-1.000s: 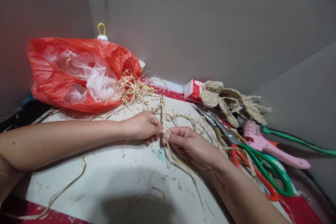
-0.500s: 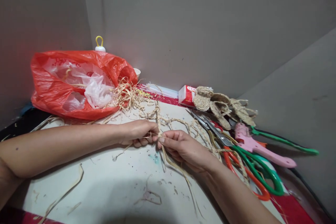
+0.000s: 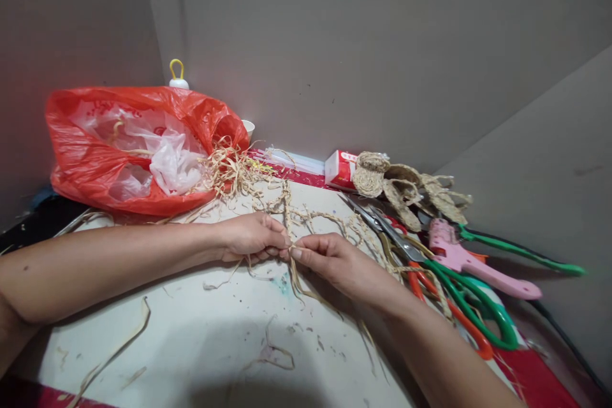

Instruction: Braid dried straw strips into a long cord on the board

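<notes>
A straw braid (image 3: 287,210) runs away from me across the white board, its near end between my two hands. My left hand (image 3: 258,237) pinches that end from the left, fingers curled. From the right, my right hand (image 3: 329,260) grips the same spot between thumb and forefinger, the fingertips of both hands almost touching. Loose straw strands (image 3: 297,285) trail from the pinch toward me and pass under the right hand. More thin braided cord (image 3: 329,217) lies on the board just beyond my hands.
A red plastic bag (image 3: 129,197) with loose straw (image 3: 229,169) beside it is at back left. On the right lie green-handled scissors (image 3: 478,306), orange-handled scissors (image 3: 482,344), a pink glue gun (image 3: 502,277), woven straw pieces (image 3: 370,178) and a red-white box (image 3: 339,169).
Both hands stay at the braid's near end. The right fingers have shifted slightly, and the trailing strands now lie differently beneath that hand. The view has moved a little.
</notes>
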The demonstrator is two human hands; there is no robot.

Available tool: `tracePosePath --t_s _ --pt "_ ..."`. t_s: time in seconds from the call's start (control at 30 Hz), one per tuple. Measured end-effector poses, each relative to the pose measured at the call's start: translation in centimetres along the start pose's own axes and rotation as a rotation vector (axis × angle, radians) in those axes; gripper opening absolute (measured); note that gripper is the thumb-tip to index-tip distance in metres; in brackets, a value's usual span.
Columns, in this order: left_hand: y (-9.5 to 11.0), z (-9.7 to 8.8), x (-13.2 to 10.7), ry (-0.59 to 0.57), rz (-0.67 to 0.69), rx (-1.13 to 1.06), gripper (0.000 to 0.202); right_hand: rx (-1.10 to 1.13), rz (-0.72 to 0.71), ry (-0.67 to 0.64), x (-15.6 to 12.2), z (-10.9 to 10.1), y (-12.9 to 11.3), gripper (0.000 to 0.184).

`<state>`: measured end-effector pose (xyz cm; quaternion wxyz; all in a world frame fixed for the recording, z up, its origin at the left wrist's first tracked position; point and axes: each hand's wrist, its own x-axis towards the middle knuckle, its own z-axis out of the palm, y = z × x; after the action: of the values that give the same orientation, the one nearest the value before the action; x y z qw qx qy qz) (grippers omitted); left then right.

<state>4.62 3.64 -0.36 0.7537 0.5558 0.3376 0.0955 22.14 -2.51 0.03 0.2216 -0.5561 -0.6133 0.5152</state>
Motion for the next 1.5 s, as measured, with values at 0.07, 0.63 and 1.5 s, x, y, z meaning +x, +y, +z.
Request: tracePosePath --t_s 0.07,0.63,1.5 --pt "0.0 0.2 -0.1 0.039 0.030 0.066 0.017 -0.073 0.007 0.030 -0.2 -0.3 -0.2 0.029" --pt "-1.0 1.2 -0.5 0.133 0.202 -0.036 0.019 -0.235 -0.028 0.436 -0.7 4.7 -1.2 0.029" --pt "-0.5 0.9 -0.7 0.102 0.205 -0.001 0.028 0.017 -0.143 0.686 -2.3 0.5 -2.8 0.033"
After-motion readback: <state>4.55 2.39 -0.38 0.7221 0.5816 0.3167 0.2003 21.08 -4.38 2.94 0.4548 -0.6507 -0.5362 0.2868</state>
